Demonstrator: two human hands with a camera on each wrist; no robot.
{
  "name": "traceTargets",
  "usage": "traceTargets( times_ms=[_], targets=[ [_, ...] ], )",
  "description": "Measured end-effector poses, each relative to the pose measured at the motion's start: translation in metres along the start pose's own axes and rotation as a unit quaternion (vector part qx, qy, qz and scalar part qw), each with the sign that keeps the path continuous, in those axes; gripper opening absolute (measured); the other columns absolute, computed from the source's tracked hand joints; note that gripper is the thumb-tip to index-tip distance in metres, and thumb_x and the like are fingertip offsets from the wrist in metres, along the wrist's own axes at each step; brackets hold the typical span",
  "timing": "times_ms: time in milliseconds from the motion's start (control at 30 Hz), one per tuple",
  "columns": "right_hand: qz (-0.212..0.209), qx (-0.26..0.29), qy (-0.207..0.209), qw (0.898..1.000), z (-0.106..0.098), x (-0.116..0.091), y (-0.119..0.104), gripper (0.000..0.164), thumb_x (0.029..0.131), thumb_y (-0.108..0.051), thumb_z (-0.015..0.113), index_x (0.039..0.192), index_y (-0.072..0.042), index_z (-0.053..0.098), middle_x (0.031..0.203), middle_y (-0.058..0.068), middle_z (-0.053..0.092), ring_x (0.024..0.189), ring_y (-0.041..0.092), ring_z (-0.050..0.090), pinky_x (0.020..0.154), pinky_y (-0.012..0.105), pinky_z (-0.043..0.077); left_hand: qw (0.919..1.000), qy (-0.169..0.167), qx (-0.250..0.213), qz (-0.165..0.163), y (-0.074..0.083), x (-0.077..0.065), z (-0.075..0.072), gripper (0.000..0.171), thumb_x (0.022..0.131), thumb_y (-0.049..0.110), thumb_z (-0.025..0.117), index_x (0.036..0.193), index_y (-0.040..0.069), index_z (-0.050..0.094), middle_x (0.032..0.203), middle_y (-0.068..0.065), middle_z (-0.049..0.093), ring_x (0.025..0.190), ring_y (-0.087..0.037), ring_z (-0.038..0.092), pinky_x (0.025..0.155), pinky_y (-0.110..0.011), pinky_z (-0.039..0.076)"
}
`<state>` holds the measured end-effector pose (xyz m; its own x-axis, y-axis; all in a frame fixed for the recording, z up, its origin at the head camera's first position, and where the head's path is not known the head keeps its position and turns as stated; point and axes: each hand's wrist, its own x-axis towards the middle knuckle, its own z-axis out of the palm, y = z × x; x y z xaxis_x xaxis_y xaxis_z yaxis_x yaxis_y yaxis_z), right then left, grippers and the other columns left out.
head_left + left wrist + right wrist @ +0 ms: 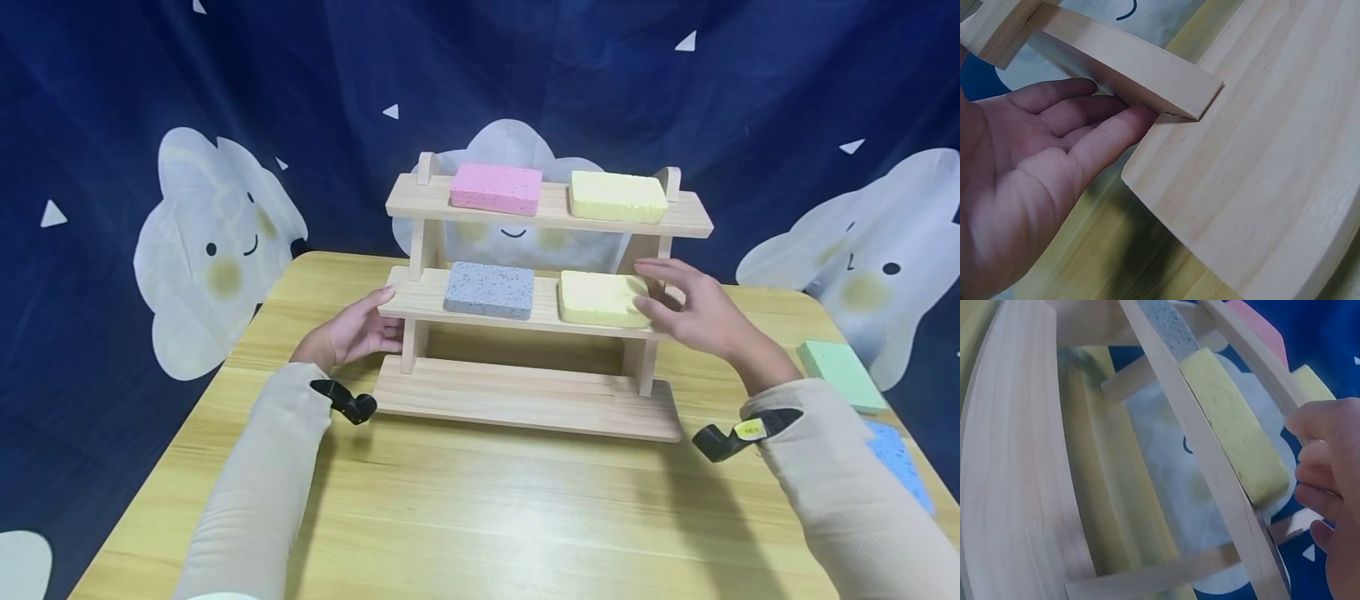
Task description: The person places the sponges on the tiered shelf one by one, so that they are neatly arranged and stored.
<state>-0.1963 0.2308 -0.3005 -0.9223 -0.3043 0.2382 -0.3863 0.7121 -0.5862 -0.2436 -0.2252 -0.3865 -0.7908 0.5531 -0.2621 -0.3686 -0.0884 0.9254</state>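
A three-tier wooden shelf [525, 400] stands on the table. On its middle board lie a blue-grey speckled sponge [489, 290] and a yellow sponge [600, 298]; the top board carries a pink sponge [496, 188] and another yellow sponge [617, 197]. My right hand [693, 304] hovers loosely curved by the right end of the middle yellow sponge, and a gap shows between them in the right wrist view. At the shelf's left side is my left hand [356, 329], palm up, fingers relaxed, with fingertips against the wooden upright [1129, 62].
A green sponge [842, 375] and a blue sponge [900, 462] lie at the table's right edge, partly behind the right sleeve. A dark blue curtain [570, 67] with clouds hangs behind the wooden table [480, 517].
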Motion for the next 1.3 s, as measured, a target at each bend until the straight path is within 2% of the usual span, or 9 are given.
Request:
traceTargets(
  times_ms=[67, 133, 267, 833, 1067, 1300],
  targets=[
    [0.006, 0.008, 0.007, 1.0, -0.003, -0.004, 0.003, 0.047, 0.088, -0.019, 0.064, 0.131, -0.003, 0.053, 0.138, 0.014, 0.047, 0.124, 0.029, 0.043, 0.099, 0.046, 0.04, 1.0, 0.0, 0.001, 0.0, 0.0, 0.0, 0.0, 0.059, 0.1, 0.048, 0.028, 0.144, 0.011, 0.014, 0.144, -0.031, 0.023, 0.131, -0.043, 0.028, 0.091, -0.041, 0.049],
    [0.012, 0.013, 0.011, 1.0, -0.006, -0.008, 0.007, 0.047, 0.089, -0.02, 0.063, 0.132, -0.004, 0.052, 0.139, 0.015, 0.046, 0.129, 0.033, 0.039, 0.101, 0.054, 0.034, 1.0, 0.0, 0.001, 0.0, 0.0, 0.0, 0.0, 0.059, 0.1, 0.047, 0.028, 0.144, 0.011, 0.014, 0.145, -0.031, 0.023, 0.132, -0.044, 0.028, 0.091, -0.041, 0.049],
    [0.036, 0.009, 0.016, 0.999, -0.012, -0.017, 0.014, 0.049, 0.091, -0.025, 0.061, 0.135, -0.005, 0.05, 0.141, 0.017, 0.044, 0.132, 0.038, 0.034, 0.101, 0.058, 0.029, 1.0, -0.002, 0.004, 0.001, 0.001, 0.0, 0.001, 0.057, 0.1, 0.046, 0.026, 0.144, 0.011, 0.013, 0.144, -0.032, 0.022, 0.132, -0.044, 0.027, 0.092, -0.042, 0.048],
    [0.11, -0.01, 0.029, 0.993, -0.025, -0.056, 0.052, 0.056, 0.094, -0.032, 0.055, 0.14, -0.001, 0.041, 0.141, 0.025, 0.04, 0.129, 0.048, 0.035, 0.102, 0.059, 0.028, 1.0, -0.001, -0.004, -0.003, 0.004, 0.001, 0.003, 0.056, 0.1, 0.044, 0.026, 0.145, 0.014, 0.011, 0.144, -0.03, 0.023, 0.134, -0.045, 0.024, 0.09, -0.041, 0.049],
    [0.173, 0.004, 0.017, 0.985, -0.028, -0.075, 0.076, 0.064, 0.096, -0.039, 0.049, 0.145, -0.002, 0.03, 0.14, 0.031, 0.038, 0.129, 0.054, 0.029, 0.098, 0.065, 0.028, 0.9999, 0.01, -0.012, -0.005, 0.003, 0.0, 0.004, 0.054, 0.101, 0.043, 0.028, 0.145, 0.016, 0.012, 0.143, -0.028, 0.024, 0.134, -0.044, 0.025, 0.092, -0.043, 0.048],
    [0.22, 0.002, 0.035, 0.975, -0.028, -0.092, 0.101, 0.067, 0.097, -0.043, 0.045, 0.144, 0.002, 0.029, 0.139, 0.034, 0.037, 0.127, 0.055, 0.03, 0.095, 0.064, 0.031, 0.9999, 0.013, -0.005, -0.007, 0.003, -0.001, 0.003, 0.057, 0.1, 0.045, 0.029, 0.146, 0.017, 0.01, 0.145, -0.028, 0.022, 0.135, -0.044, 0.025, 0.092, -0.044, 0.048]
  ],
)
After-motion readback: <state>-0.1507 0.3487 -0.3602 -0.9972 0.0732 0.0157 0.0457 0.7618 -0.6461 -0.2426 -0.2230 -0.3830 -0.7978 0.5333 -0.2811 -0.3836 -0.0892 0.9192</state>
